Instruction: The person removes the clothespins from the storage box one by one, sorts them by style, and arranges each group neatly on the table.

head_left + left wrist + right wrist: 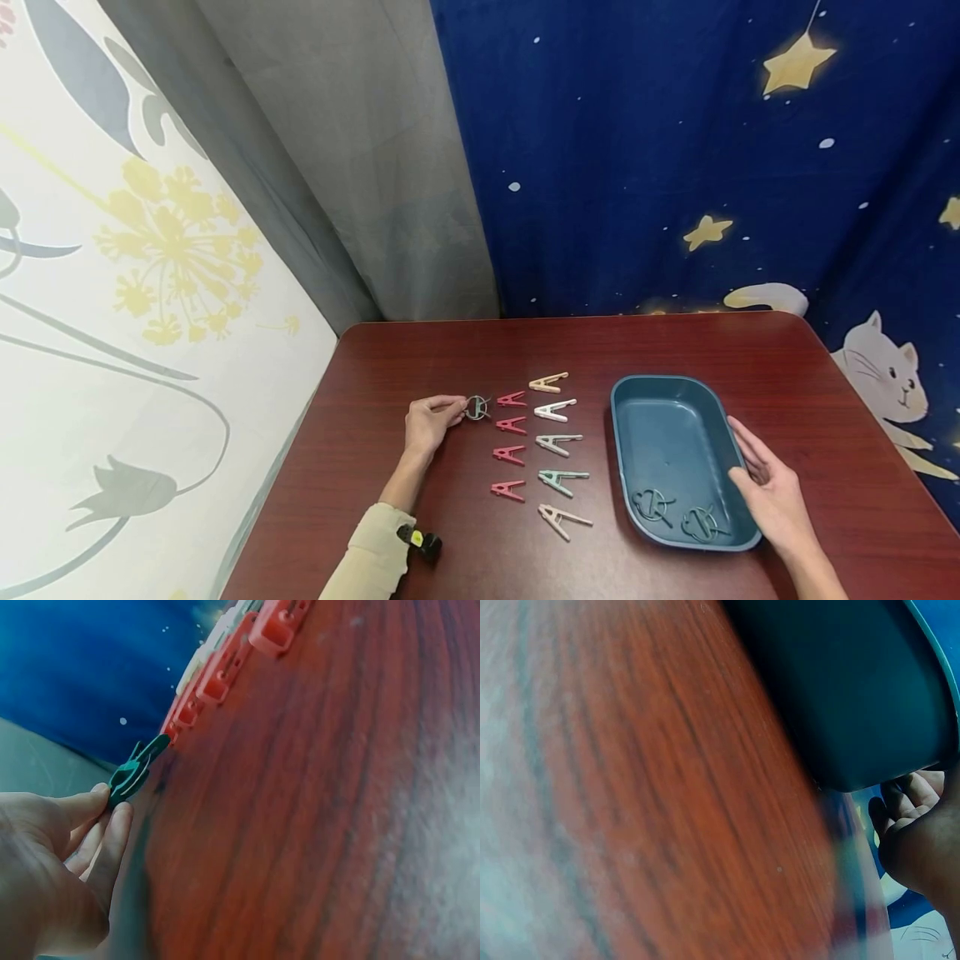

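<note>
In the head view my left hand (429, 427) pinches a dark green ring-shaped clothespin (477, 407) by its left side, between thumb and fingers. The left wrist view shows the green clothespin (132, 775) at the fingertips, pointing away from the hand. My right hand (774, 498) holds the right side of a blue plastic tray (667, 442), thumb at the rim and fingers along the outer wall. Two similar green clothespins (654, 506) lie inside the tray at its near end. In the right wrist view the right hand (919, 832) is partly hidden behind the tray.
A column of several red clothespins (509, 455) lies just right of my left hand. Beside it runs a column of several pale clothespins (555, 444) in cream, white and mint. The brown table (420, 358) ends at a grey curtain (360, 167) and a blue starry curtain (637, 167).
</note>
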`<control>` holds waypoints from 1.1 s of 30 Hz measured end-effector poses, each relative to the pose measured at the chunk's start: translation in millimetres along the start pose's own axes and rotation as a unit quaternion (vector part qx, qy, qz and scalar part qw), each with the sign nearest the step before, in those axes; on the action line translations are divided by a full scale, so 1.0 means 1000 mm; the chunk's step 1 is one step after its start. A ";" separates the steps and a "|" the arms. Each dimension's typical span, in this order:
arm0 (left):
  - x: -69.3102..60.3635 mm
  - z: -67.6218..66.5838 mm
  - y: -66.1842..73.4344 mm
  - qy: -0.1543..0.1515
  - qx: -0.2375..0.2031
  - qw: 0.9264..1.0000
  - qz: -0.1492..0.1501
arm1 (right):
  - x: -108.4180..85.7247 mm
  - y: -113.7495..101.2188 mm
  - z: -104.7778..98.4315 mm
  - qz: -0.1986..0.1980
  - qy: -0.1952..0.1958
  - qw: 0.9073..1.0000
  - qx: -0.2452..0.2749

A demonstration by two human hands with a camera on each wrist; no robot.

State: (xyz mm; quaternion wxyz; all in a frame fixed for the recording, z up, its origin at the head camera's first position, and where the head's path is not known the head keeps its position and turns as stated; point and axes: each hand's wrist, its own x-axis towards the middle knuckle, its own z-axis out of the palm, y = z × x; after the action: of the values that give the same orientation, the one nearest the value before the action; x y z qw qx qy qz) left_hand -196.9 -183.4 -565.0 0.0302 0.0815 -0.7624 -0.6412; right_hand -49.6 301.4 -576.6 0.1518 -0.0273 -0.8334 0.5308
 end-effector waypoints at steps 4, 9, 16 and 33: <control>0.002 -0.002 -0.007 0.002 0.013 1.000 -0.006 | 0.000 0.000 0.000 0.000 -0.001 1.000 0.000; 0.001 -0.003 -0.013 0.005 0.030 1.000 0.004 | 0.000 -0.001 0.000 -0.003 -0.001 1.000 0.001; 0.001 -0.001 -0.013 0.008 0.084 0.996 0.032 | 0.000 -0.002 0.000 -0.004 0.000 1.000 0.005; -0.001 -0.001 -0.014 0.044 0.228 0.970 0.065 | 0.000 -0.001 0.001 0.000 0.001 1.000 0.001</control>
State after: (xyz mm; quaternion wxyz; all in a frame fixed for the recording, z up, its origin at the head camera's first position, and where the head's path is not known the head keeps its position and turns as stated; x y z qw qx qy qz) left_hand -194.1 -186.9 -578.1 0.0858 0.0649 -0.8902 -0.4428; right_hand -50.1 300.6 -576.1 0.1528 -0.0283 -0.8328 0.5313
